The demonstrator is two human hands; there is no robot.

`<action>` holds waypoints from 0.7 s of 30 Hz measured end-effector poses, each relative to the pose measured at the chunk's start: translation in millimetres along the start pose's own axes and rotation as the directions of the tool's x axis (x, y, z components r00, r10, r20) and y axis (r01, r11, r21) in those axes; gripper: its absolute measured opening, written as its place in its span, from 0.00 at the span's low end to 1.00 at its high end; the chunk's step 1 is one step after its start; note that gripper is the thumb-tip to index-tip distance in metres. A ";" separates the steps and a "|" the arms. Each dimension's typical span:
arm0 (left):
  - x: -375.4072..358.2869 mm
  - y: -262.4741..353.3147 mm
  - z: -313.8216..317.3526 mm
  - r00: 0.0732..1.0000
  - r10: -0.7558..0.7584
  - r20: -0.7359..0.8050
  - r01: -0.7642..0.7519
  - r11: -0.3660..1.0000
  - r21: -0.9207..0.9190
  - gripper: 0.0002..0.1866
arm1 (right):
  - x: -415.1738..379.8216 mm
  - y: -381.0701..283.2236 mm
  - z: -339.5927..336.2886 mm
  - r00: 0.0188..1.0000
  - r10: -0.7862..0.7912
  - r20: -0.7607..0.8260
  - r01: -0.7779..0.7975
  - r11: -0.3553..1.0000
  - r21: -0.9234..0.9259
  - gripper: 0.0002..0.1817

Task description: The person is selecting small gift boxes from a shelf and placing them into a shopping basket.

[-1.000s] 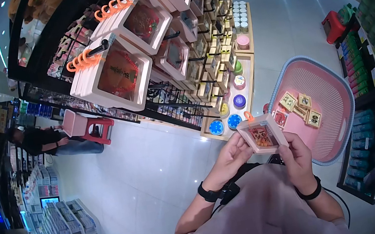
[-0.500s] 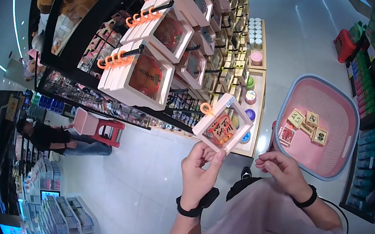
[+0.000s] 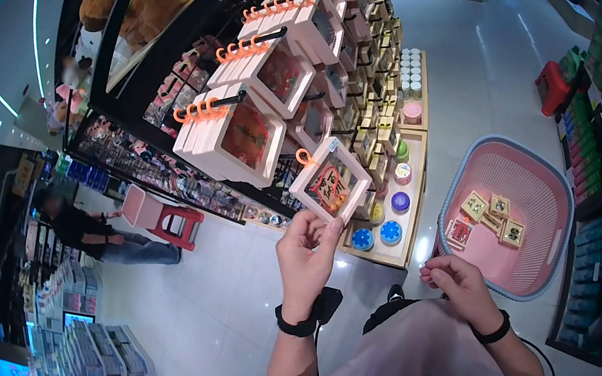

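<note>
My left hand point(image 3: 307, 254) pinches the lower edge of a square pale pink picture frame point(image 3: 352, 164), thumb in front and fingers behind. The frame has an orange hook on top and a red and gold picture with black characters inside. It is tilted, close to the hanging display. My right hand point(image 3: 458, 283) is beside the pink basket point(image 3: 548, 214), fingers curled and fingertips together, with nothing visible between them. In the basket lie several small wooden frames point(image 3: 512, 233), one with a red picture point(image 3: 458, 233).
More pink frames point(image 3: 249, 137) hang from black hooks on the rack to the front. Below, a wooden ledge point(image 3: 413, 237) bears blue lidded tubs point(image 3: 390, 233). At the left, a person point(image 3: 89, 231) stands by a red stool point(image 3: 178, 223). Stocked shelves point(image 3: 593, 243) line the right.
My left hand has moved the pink frame slightly left and up, nearer the rack. My right hand stays beside the basket. The whole view has shifted a little.
</note>
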State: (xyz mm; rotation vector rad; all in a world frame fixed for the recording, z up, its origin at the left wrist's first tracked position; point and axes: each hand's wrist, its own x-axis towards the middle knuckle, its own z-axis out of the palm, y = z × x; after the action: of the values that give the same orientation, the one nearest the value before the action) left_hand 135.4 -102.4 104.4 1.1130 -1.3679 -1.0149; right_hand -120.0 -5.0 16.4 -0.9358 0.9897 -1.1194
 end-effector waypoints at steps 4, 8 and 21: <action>3.5 -2.0 -0.6 0.998 -0.005 -0.066 0.005 1.000 -0.002 0.09 | -2.1 1.0 -2.3 1.000 0.008 -0.009 -0.008 1.000 0.020 0.13; 9.8 -11.4 -13.2 0.991 0.016 -0.136 -0.015 1.000 0.007 0.10 | -4.5 5.8 -4.9 1.000 0.009 -0.023 -0.009 1.000 0.002 0.13; 37.1 -39.1 -63.3 0.965 0.067 -0.255 -0.039 0.993 0.111 0.11 | -5.9 5.6 -8.3 0.998 0.039 -0.038 -0.040 0.999 -0.024 0.12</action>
State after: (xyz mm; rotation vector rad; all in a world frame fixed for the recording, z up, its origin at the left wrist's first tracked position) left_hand 201.2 -146.6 79.5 1.2339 -1.2438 -0.7361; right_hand -127.3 1.0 9.6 -0.9143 1.0511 -1.0971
